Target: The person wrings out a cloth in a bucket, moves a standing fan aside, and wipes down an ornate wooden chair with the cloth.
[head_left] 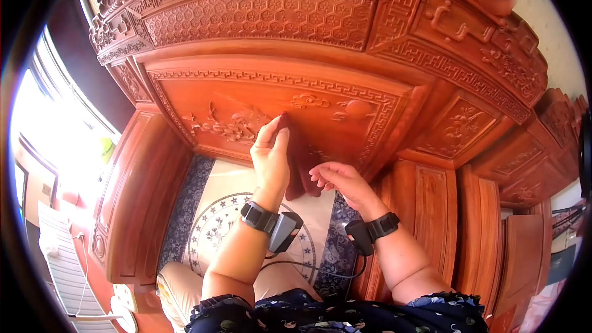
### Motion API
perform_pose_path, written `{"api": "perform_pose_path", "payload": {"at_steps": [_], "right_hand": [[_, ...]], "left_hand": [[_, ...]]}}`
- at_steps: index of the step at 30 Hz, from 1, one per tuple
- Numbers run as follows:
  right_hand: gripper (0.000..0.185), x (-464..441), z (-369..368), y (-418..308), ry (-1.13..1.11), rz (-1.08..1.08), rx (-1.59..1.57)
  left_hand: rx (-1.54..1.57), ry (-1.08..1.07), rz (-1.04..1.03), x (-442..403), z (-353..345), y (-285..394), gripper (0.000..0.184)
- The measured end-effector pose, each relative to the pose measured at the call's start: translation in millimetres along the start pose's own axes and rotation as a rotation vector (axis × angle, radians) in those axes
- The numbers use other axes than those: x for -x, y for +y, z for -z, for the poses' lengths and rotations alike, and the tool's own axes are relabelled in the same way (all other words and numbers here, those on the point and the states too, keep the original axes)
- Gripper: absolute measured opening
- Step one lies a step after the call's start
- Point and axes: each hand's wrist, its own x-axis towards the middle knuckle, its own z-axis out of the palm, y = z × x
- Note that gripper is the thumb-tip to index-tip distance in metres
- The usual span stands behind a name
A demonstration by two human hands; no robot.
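A dark red cloth (300,163) hangs down in front of the carved wooden panel (345,102). My left hand (269,154) is raised and closed, pinching the cloth's top end between thumb and fingers. Lower and to the right, my right hand (342,184) has its fingers loosely bent and apart, with nothing visible in them. Its fingertips are beside the cloth; whether they touch it I cannot tell. The panel bears carved blossoms, a cloud and a round disc inside a fretwork border. Each wrist wears a black band with a small dark device.
A wooden side piece (145,191) stands at the left, beside a bright window. Wooden drawers or steps (431,209) rise at the right. Below lies a tiled floor (213,200) with a round pattern and dark blue border. A cable (333,273) loops between the wrist devices.
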Motion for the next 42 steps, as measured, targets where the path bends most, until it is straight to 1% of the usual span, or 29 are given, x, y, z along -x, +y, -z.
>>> {"api": "perform_pose_path", "payload": {"at_steps": [2,3,4,6,7,8,10,12,14,15,18,19,21,22,24,25,26,28,30,33,34,37,42], "right_hand": [[0.026,0.0,-0.8,1.7,-0.005,-0.001,-0.014],[0.026,-0.4,-0.3,3.1,-0.008,-0.006,-0.005],[0.027,-0.8,0.2,3.5,-0.01,-0.011,0.005],[0.027,-0.7,-0.2,1.6,-0.006,-0.014,0.017],[0.028,-0.4,-0.6,0.5,-0.002,-0.017,0.031],[0.028,0.2,-0.6,-0.1,0.001,-0.016,0.028],[0.028,0.0,-0.2,-0.9,-0.004,0.004,0.032],[0.028,-0.8,0.7,1.0,-0.009,0.012,0.027],[0.028,-1.3,1.1,2.7,-0.007,0.017,0.015],[0.027,-1.5,0.8,2.9,-0.011,0.006,0.025],[0.026,-2.6,-0.8,6.3,-0.003,-0.023,0.011],[0.026,-2.6,-0.4,7.0,-0.008,-0.027,0.032],[0.026,-3.2,0.6,6.4,-0.012,-0.03,0.06],[0.026,-2.3,0.5,6.1,-0.013,-0.025,0.043],[0.026,-1.8,1.2,5.0,0.012,-0.009,0.068],[0.026,-2.9,2.4,6.9,0.006,-0.014,0.077],[0.026,-4.6,1.7,8.2,0.003,-0.006,0.066],[0.026,-4.5,0.6,10.9,-0.005,-0.014,0.079],[0.025,-3.5,-0.4,9.3,-0.011,-0.025,0.097],[0.024,-2.1,-1.2,4.9,-0.009,-0.025,0.107],[0.023,-2.0,-0.9,3.8,-0.008,-0.02,0.101],[0.023,-2.1,-0.1,3.3,-0.008,-0.034,0.11],[0.023,-3.8,0.1,6.1,-0.007,-0.024,0.079]], "left_hand": [[-0.043,-0.038,-0.136,-3.9,-2.3,2.7,0.023],[-0.132,-0.045,-0.206,-8.1,-6.3,7.1,0.022],[-0.133,-0.047,-0.205,-13.0,-10.8,10.3,0.022],[-0.399,-0.062,-0.39,-20.1,-20.0,18.2,0.02],[-0.66,-0.043,-0.429,-18.9,-27.2,30.4,0.02],[-0.662,-0.047,-0.429,-19.5,-27.8,29.8,0.02],[-0.828,-0.067,-0.581,-22.0,-28.8,28.8,0.021],[-0.861,-0.11,-0.607,-23.2,-28.8,28.2,0.022],[-1.066,-0.168,-0.832,-27.0,-29.1,30.7,0.023],[-1.082,-0.187,-0.841,-29.1,-28.6,32.1,0.023],[-1.126,-0.215,-0.74,-29.2,-27.6,37.3,0.023],[-1.14,-0.23,-0.74,-30.7,-26.0,39.6,0.023],[-1.234,-0.329,-0.881,-36.9,-20.3,46.5,0.023],[-1.247,-0.343,-0.883,-38.9,-14.0,49.4,0.023],[-1.309,-0.351,-0.949,-45.6,-2.8,57.3,0.025],[-1.274,-0.327,-0.894,-44.9,1.5,62.4,0.025],[-1.284,-0.334,-0.9,-46.4,2.4,64.5,0.025],[-1.144,-0.257,-0.757,-40.6,-3.3,68.2,0.025],[-1.175,-0.293,-0.834,-39.8,-11.2,63.3,0.023],[-1.206,-0.417,-1.0,-43.2,-24.1,50.5,0.025],[-1.203,-0.422,-1.002,-45.3,-25.5,50.4,0.025],[-1.333,-0.444,-1.025,-46.4,-22.6,55.0,0.026],[-1.314,-0.423,-1.009,-45.0,-13.6,54.9,0.027]]}}
